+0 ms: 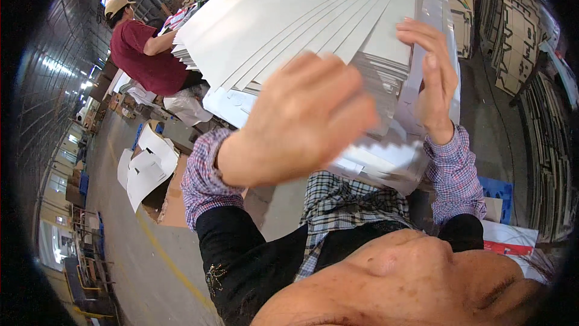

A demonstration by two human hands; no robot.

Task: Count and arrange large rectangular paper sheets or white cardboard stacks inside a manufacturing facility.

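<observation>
A thick stack of white card sheets (289,0) is in front of me, its upper sheets fanned out from the far right corner. My left hand (301,121) is above the near side of the stack, fingers bent and smeared by motion; whether it grips anything does not show. My right hand (431,75) has its fingers stretched out and rests along the right edge of the stack. Between the hands, the stepped sheet edges (383,69) show. Below them a pale strip with a jagged edge (386,151) looks blurred.
Another person (148,54) in a dark red shirt and cap works at the far left. A cardboard box (175,199) with white sheet offcuts (148,166) stands on the floor at left. Tall stacks of brown die-cutting boards (515,36) line the right side. A blue crate (497,196) is low at right.
</observation>
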